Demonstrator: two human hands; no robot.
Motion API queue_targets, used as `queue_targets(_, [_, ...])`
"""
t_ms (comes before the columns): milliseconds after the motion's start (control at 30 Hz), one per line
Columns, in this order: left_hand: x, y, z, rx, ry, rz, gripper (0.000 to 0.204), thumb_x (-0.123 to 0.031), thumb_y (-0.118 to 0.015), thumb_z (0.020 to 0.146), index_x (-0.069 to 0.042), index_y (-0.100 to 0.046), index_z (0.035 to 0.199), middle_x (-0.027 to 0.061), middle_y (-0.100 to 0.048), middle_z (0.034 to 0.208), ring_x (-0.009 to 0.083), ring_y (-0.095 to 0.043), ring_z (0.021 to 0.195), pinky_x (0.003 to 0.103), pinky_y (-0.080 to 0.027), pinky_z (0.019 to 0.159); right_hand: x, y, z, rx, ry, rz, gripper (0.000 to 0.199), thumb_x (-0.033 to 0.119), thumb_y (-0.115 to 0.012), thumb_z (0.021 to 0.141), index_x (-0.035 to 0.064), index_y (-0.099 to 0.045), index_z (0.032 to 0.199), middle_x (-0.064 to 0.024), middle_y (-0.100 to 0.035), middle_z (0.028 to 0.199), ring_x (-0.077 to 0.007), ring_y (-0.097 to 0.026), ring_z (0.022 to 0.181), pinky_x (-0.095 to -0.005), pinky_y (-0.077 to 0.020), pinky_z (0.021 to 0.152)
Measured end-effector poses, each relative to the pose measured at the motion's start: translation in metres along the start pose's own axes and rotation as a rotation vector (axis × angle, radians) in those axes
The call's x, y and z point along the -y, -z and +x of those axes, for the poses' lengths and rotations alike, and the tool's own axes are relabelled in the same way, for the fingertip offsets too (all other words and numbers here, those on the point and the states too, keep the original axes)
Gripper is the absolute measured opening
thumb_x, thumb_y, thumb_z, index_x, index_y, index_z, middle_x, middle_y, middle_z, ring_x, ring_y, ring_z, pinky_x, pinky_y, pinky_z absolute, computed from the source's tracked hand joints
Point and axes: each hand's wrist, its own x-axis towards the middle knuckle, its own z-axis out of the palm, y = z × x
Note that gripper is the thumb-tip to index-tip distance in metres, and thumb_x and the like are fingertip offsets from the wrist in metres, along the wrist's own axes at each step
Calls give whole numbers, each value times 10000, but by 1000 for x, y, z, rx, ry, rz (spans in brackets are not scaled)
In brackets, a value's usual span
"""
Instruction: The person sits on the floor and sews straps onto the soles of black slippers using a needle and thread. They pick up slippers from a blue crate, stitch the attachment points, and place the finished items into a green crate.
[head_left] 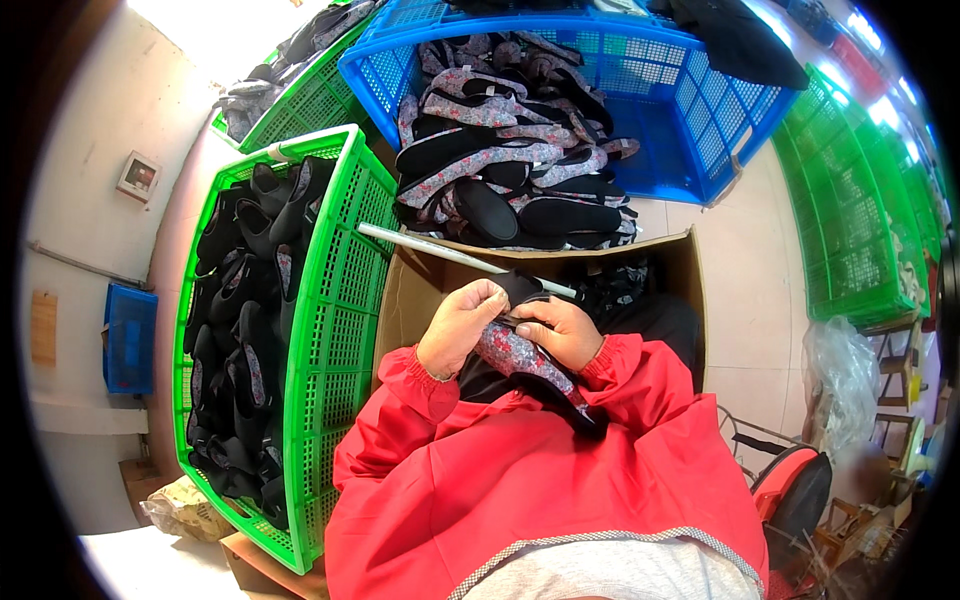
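A floral-patterned cloth shoe [512, 352] with black lining and a black sole lies across my lap, its lower end resting against my red jacket. My left hand [460, 325] pinches the black edge at its upper end between thumb and fingers. On the other side of that edge, my right hand [562, 330] grips the same shoe, thumb laid over the opening. Both hands are closed and close together. What the fingertips press inside the shoe is hidden.
An open cardboard box [690, 262] with a white rod [430, 246] across it stands before me. Floral shoes [500, 160] pile at a blue crate [660, 150]. Left, a green crate [345, 300] holds black shoes [245, 290]. Green crates [840, 190] and a plastic bag [842, 385] stand right.
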Motion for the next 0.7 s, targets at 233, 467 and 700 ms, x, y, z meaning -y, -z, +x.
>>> queue_targets(233, [0, 0, 1, -4, 5, -8, 125, -116, -543, 976, -19, -577, 904, -10, -566, 848, 61, -514, 784, 207, -428, 724, 0, -4, 2, -37, 21, 34, 290, 248, -647, 874, 99, -682, 1121, -120, -665, 987, -284, -635, 922, -343, -489, 821])
queue_targets(467, [4, 1, 1, -35, -18, -37, 120, -116, -545, 973, -23, -580, 906, -12, -566, 846, 58, -509, 781, 205, -425, 719, 2, -9, 3, -122, -3, 279, 209, 133, -653, 883, 33, -688, 1063, -93, -675, 938, -213, -624, 897, -311, -476, 809])
queue_targets(700, [17, 8, -1, -115, -152, 79, 121, -109, -569, 958, -4, -592, 903, -10, -571, 835, 58, -514, 764, 215, -429, 688, -7, -11, -3, -135, 20, 321, 243, 155, -661, 883, 23, -677, 1086, -99, -682, 1001, -209, -620, 923, -305, -467, 857])
